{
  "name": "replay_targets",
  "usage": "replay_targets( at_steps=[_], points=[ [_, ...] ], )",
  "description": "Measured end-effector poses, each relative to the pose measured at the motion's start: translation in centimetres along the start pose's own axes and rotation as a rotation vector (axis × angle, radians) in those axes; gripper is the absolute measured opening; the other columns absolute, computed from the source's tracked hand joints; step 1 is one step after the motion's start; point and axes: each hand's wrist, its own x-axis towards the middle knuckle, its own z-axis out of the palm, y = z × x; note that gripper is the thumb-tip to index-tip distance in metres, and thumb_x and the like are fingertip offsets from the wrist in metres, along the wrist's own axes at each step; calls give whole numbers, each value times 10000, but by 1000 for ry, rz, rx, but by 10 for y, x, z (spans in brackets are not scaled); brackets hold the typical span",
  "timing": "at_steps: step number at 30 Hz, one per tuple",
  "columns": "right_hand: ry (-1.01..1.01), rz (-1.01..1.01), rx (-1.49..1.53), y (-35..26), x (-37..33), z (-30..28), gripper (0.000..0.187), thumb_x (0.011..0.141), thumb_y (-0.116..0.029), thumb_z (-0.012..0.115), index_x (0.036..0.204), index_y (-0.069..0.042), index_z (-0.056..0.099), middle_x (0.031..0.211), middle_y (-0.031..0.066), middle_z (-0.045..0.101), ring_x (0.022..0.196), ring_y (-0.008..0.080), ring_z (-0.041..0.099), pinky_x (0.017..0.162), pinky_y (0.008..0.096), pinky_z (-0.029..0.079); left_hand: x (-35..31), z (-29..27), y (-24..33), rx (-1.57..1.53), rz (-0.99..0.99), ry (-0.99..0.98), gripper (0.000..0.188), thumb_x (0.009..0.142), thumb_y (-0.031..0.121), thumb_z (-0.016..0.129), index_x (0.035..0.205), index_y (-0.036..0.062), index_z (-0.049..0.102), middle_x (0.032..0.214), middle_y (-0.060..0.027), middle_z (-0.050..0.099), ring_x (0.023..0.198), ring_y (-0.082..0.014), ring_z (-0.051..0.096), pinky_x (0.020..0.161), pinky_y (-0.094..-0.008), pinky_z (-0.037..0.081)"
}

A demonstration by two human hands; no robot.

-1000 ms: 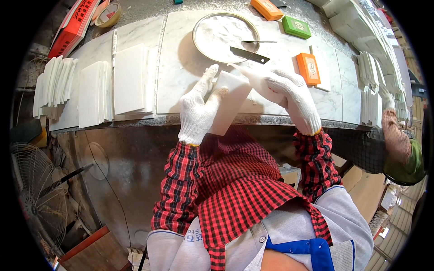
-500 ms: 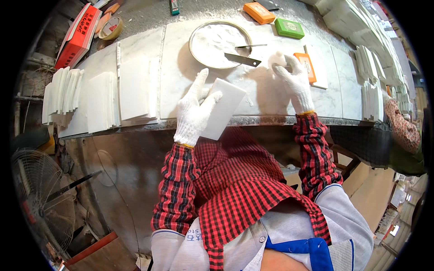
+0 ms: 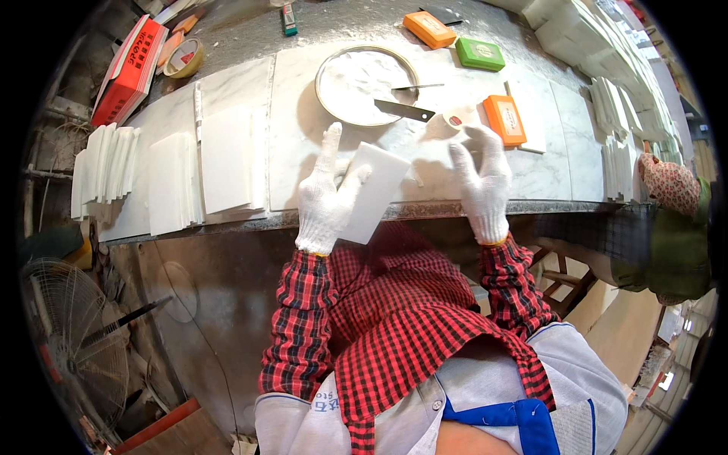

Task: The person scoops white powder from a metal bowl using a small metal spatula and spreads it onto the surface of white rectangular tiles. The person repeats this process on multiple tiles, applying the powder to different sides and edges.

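Note:
A thin white rectangular tile (image 3: 378, 186) is gripped by its left edge in my gloved left hand (image 3: 327, 199), the index finger stretched forward and the thumb lying over the tile's face. My gloved right hand (image 3: 483, 182) is empty over the near part of the marble top, with thumb and fingers apart. Just beyond its fingertips is a small round white thing with a red centre (image 3: 454, 120), its kind unclear. An orange box (image 3: 505, 120) lies beside that hand. In front of both hands stands a round pan of white powder (image 3: 364, 76), with a dark-handled scraper (image 3: 405, 111) across its rim.
Stacks of white tiles (image 3: 173, 182) stand at the left, with more tile stacks (image 3: 622, 171) at the right. Toward the back lie a green box (image 3: 480, 54), another orange box (image 3: 429, 29) and a tape roll (image 3: 184, 58). A co-worker's patterned sleeve (image 3: 670, 184) shows far right.
My right hand has drawn back toward the table's near edge, away from the small round white thing, which now shows its red centre. My left hand still holds the tile.

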Motion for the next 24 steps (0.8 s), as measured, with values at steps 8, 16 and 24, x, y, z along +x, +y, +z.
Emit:
replay_targets(
  at_steps=[8,16,24],
  points=[
    [-207,72,217,-23,30,45,358,993,-213,674,1321,-75,635,807,58,694,728,107,665,652,269,527,4,-2,11,-68,-100,-39,832,913,87,733,1617,139,291,993,-128,757,869,-173,731,802,-331,589],
    [-191,316,359,-38,46,35,274,1010,-166,610,1213,2,685,795,49,691,610,58,586,541,209,475,28,-8,21,-123,-100,-14,842,898,77,741,1602,50,279,1003,-185,757,887,-203,750,782,-335,599],
    [-213,404,471,-61,51,16,267,1019,-169,606,1200,14,678,770,39,666,582,50,543,511,200,415,44,-6,31,-86,-110,-52,851,884,99,762,1596,49,299,965,-168,767,881,-201,751,776,-333,595]
  ],
)
